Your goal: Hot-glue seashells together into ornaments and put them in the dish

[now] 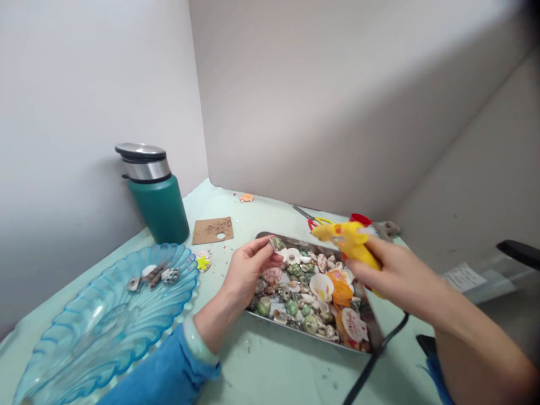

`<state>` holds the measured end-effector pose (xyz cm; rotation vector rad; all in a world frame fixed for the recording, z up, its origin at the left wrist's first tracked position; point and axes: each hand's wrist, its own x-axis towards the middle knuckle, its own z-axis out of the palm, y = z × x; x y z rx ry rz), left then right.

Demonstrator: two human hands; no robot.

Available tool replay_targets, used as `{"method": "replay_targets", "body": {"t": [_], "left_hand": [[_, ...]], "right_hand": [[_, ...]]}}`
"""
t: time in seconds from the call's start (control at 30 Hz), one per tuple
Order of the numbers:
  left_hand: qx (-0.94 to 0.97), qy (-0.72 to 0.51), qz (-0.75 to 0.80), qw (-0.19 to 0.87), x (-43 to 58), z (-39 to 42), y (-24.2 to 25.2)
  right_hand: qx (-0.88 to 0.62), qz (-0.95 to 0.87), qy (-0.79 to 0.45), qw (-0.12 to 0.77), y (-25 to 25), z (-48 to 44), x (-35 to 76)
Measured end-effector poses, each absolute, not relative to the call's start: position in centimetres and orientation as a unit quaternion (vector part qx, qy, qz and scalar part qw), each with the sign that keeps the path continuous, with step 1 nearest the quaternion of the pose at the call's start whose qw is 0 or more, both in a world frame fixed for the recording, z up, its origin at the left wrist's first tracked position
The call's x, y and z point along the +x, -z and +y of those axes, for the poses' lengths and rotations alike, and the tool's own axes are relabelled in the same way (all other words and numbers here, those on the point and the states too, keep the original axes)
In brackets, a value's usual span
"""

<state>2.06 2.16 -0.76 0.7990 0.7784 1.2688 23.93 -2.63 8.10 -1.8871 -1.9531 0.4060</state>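
My right hand (388,264) is wrapped round a yellow glue gun (343,236), its nozzle pointing left above the tray's far side. Between the fingertips of my left hand (253,261) is a small greenish shell (276,244), partly hidden by the fingers. Both hands are over a metal tray (307,337) filled with seashells (295,289) of many kinds, some green, some white or pinkish. Orange-and-white packets or labels (352,326) lie among the shells on the right. A gap separates the nozzle from the held shell.
A blue scalloped glass dish (113,320) with a few shells stands at left. Behind it are a green bottle (158,205) and a brown card (213,230). Scissors (314,218) and a red round object (360,219) lie beyond the tray. A black cord (375,357) crosses the tray's right corner.
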Motion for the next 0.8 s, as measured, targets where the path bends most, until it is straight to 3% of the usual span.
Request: {"method": "replay_targets", "body": {"t": [0.13, 0.2, 0.3, 0.47, 0.8], "left_hand": [[0.355, -0.567, 0.342, 0.659, 2.1, 2.1, 0.8], [0.351, -0.57, 0.342, 0.659, 2.2, 2.1, 0.7], [0.348, -0.576, 0.341, 0.656, 2.1, 2.1, 0.7], [0.367, -0.579, 0.364, 0.63, 2.1, 2.0, 0.6], [0.382, -0.58, 0.412, 0.59, 2.3, 1.7, 0.3]], "right_hand": [[-0.615, -0.585, -0.349, 0.397, -8.0, -2.3, 23.6], [-0.536, -0.575, -0.442, 0.431, -7.7, -2.4, 23.1], [-0.5, -0.597, -0.498, 0.382, -7.3, -2.8, 22.3], [-0.521, -0.637, -0.485, 0.295, -6.6, -2.7, 22.0], [-0.529, -0.643, -0.496, 0.248, -6.0, -2.6, 21.5]]}}
